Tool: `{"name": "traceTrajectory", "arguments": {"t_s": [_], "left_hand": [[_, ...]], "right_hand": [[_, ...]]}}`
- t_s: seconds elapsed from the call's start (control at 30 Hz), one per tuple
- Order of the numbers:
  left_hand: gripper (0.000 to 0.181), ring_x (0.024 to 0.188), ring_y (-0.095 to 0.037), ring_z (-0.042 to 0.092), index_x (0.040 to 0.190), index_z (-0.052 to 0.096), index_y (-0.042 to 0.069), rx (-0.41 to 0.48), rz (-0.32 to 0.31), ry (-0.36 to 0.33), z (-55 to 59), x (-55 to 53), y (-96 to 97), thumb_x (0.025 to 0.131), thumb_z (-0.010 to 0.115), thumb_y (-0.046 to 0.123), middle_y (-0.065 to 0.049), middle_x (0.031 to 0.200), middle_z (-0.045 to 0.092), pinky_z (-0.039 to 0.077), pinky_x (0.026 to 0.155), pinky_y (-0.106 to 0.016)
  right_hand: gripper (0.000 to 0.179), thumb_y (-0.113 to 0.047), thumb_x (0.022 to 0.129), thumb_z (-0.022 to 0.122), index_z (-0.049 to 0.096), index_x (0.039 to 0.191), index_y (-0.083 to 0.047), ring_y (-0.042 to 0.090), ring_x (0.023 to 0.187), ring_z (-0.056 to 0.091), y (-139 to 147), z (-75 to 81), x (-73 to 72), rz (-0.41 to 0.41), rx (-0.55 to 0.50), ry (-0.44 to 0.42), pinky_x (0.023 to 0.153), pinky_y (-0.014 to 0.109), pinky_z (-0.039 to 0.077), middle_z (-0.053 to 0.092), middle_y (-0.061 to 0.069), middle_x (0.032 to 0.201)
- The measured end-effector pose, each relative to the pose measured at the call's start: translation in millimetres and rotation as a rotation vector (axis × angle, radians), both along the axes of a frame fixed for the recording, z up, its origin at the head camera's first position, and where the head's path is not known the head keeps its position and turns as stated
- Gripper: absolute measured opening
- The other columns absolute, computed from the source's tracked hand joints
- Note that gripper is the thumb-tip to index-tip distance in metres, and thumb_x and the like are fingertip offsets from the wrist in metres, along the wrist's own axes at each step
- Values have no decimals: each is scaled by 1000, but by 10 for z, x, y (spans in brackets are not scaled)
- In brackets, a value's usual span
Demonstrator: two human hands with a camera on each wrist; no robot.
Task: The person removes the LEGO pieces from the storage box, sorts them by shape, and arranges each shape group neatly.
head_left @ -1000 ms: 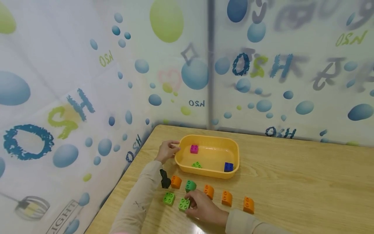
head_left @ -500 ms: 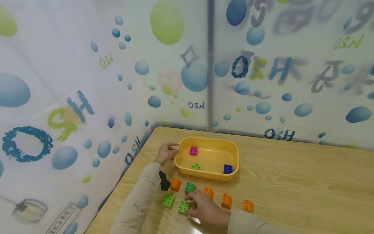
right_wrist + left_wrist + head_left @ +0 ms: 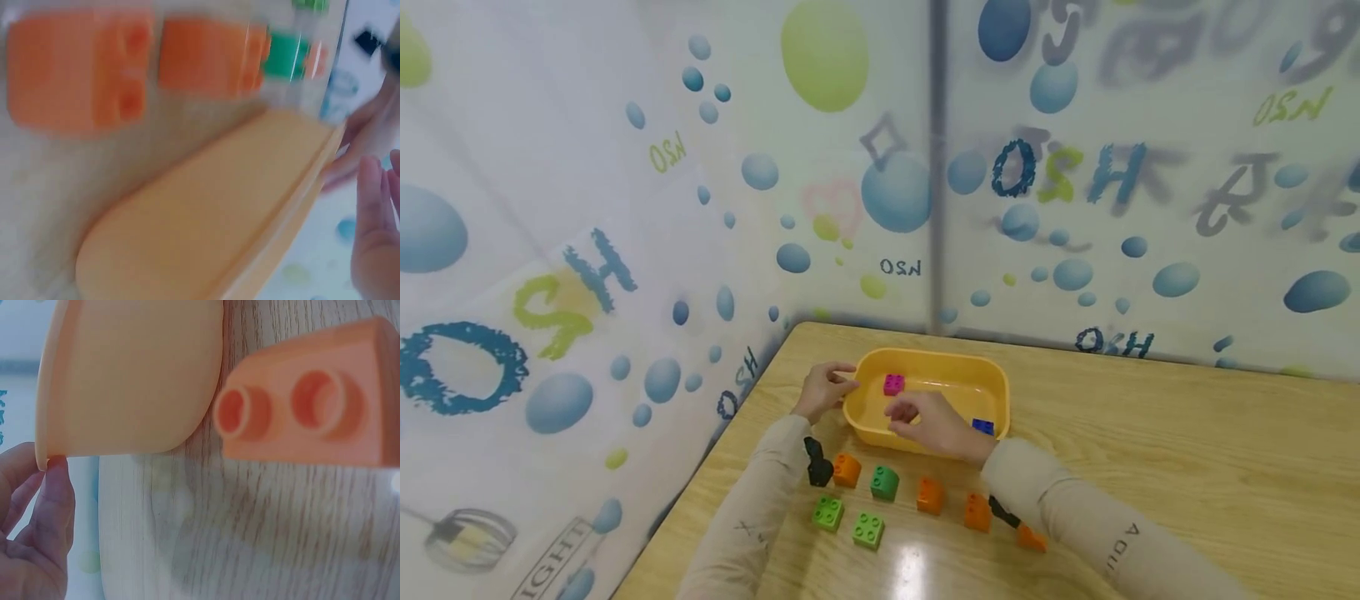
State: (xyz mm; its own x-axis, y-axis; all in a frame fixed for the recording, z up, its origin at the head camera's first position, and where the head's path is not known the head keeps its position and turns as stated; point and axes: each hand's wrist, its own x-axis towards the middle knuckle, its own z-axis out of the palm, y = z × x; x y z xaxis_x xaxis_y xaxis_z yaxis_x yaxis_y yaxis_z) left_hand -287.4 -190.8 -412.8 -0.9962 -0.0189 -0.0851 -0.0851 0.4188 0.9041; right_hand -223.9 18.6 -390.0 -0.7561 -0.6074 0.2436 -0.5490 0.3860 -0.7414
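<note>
My left hand [image 3: 824, 392] pinches the left end of the yellow plastic tub [image 3: 867, 436], thumb and fingers on its rim [image 3: 47, 412] in the left wrist view. My right hand [image 3: 936, 423] is over the tub, fingers loosely bent, and nothing shows between them in the right wrist view. Inside the tub are a pink toy brick [image 3: 893, 384] and a blue brick [image 3: 982, 427]; a light green piece seen there earlier is hidden behind my right hand. Two light green bricks [image 3: 828, 513] and a dark green curved brick [image 3: 884, 482] stand on the table before the tub.
Several orange curved bricks [image 3: 929, 496] form a row in front of the tub, the rightmost [image 3: 1032, 538] partly behind my right sleeve. Printed wall panels [image 3: 1075, 250] border the wooden table [image 3: 1150, 433] at the back and left.
My right hand has left the light green brick in the front row and moved up and away over the tub. That brick stays on the table. My left hand keeps its hold on the rim.
</note>
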Motion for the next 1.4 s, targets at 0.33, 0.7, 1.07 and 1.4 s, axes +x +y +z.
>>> {"name": "traceTrajectory", "arguments": {"t_s": [0.33,0.7,1.07,1.4], "left_hand": [[30,80,-34,59,110,58,0,3,6,-15,10,7,7,80,63,2,-15,84,58,53,59,-35],[31,80,-34,59,111,58,1,-7,18,-14,31,21,-24,80,63,2,-14,82,57,53,57,-32],[31,73,-32,60,111,58,1,-7,10,-1,23,11,-1,81,63,3,-13,80,56,53,56,-31],[30,69,-30,59,110,59,2,-2,14,-7,11,6,-17,80,63,2,-13,78,55,53,55,-31]], "right_hand": [[21,2,77,64,60,97,6,22,81,57,49,-241,-402,-88,148,-141,75,31,49,61,15,92],[26,2,77,65,61,102,1,27,99,53,-104,-357,-445,-102,199,-254,84,37,45,60,10,102],[19,6,75,64,63,94,3,22,88,57,-11,-403,-455,-81,132,-284,79,33,47,63,9,90],[15,4,71,69,64,86,5,17,75,56,46,-462,-461,-126,92,-256,68,28,49,62,8,79]]}}
